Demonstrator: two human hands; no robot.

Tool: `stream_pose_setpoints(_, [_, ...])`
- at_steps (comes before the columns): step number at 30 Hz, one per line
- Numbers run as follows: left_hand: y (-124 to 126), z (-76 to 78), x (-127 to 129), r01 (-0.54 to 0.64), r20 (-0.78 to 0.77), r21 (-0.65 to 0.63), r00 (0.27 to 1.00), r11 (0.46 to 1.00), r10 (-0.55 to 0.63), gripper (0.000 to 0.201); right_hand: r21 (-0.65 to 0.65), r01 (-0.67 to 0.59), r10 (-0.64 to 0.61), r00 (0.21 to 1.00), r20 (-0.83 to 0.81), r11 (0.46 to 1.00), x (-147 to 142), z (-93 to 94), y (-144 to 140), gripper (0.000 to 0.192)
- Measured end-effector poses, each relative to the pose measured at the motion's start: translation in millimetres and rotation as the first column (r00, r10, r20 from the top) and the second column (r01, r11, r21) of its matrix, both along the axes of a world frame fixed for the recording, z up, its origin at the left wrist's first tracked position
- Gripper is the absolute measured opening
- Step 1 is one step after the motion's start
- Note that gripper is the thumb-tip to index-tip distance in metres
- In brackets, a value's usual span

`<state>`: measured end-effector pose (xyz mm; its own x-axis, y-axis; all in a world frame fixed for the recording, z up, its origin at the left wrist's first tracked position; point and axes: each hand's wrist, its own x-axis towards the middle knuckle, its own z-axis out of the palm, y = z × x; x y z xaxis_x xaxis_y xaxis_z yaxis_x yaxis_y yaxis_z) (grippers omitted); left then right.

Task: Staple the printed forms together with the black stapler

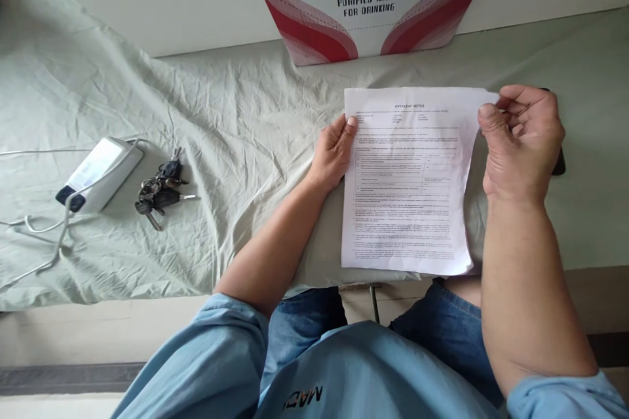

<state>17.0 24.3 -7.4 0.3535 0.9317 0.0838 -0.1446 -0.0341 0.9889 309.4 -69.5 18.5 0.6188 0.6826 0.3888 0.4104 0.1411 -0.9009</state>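
Observation:
A stack of printed paper sheets (405, 209) headed "OVERLEAF NOTES" faces me at the near side of the cloth-covered table. My left hand (334, 150) grips its left edge near the top, thumb on the print and fingers partly out of sight. The upper right corner is pinched between thumb and fingers of my right hand (525, 137), where the paper lifts and bends a little. Behind that hand a dark object (559, 162), mostly hidden, lies on the cloth.
A white and red Wahaha water carton (368, 19) stands against the wall. To the left lie a bunch of keys (162, 189) and a white boxy device (101, 173) with a white cable (63, 235). The pale green cloth (236, 130) is wrinkled.

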Motion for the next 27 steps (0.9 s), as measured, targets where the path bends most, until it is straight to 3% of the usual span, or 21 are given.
stream_pose_setpoints(2, [0.5,-0.3,1.6,-0.018,0.014,-0.004,1.0,1.0,0.018,0.074,-0.013,-0.09,0.088,0.988,-0.125,0.996,2.1,1.7,-6.4,0.084])
stream_pose_setpoints(4, [1.5,-1.9,4.1,-0.055,0.031,-0.015,0.998,0.998,0.055,0.077,-0.126,-0.243,0.202,0.94,-0.275,0.962,0.9,10.0,-16.0,0.09])
stream_pose_setpoints(7, [6.4,-7.3,7.3,-0.155,0.065,-0.031,0.985,0.987,0.157,0.078,-0.39,-0.483,0.301,0.845,-0.441,0.784,-1.6,27.7,-31.6,0.08])
stream_pose_setpoints(9, [12.8,-11.9,6.4,-0.212,0.086,-0.039,0.973,0.977,0.214,0.079,-0.474,-0.555,0.332,0.815,-0.475,0.684,-0.8,36.9,-38.6,0.068])
stream_pose_setpoints(11, [20.8,-14.8,1.8,-0.221,0.104,-0.044,0.969,0.974,0.224,0.078,-0.483,-0.543,0.332,0.826,-0.456,0.687,2.5,42.5,-41.4,0.059])
stream_pose_setpoints(15, [35.2,-8.9,-14.5,-0.121,0.165,-0.045,0.978,0.992,0.127,0.062,-0.356,-0.382,0.238,0.891,-0.386,0.853,13.1,52.3,-41.3,0.054])
stream_pose_setpoints(17, [37.9,0.2,-21.2,-0.062,0.166,-0.059,0.984,0.996,0.071,0.063,-0.325,-0.348,0.224,0.905,-0.361,0.879,17.8,59.2,-42.6,0.055])
stream_pose_setpoints(19, [36.3,11.1,-25.4,-0.028,0.171,-0.106,0.984,0.994,0.046,0.077,-0.357,-0.384,0.252,0.897,-0.364,0.851,20.8,66.4,-45.5,0.057])
stream_pose_setpoints(24, [25.5,31.5,-32.2,0.003,0.133,-0.212,0.991,0.977,0.026,0.103,-0.476,-0.564,0.388,0.819,-0.422,0.675,24.8,76.4,-53.7,0.055])
stream_pose_setpoints(27, [23.9,35.4,-35.9,0.013,0.112,-0.221,0.994,0.975,0.013,0.106,-0.487,-0.575,0.401,0.814,-0.421,0.657,30.1,78.3,-57.6,0.053])
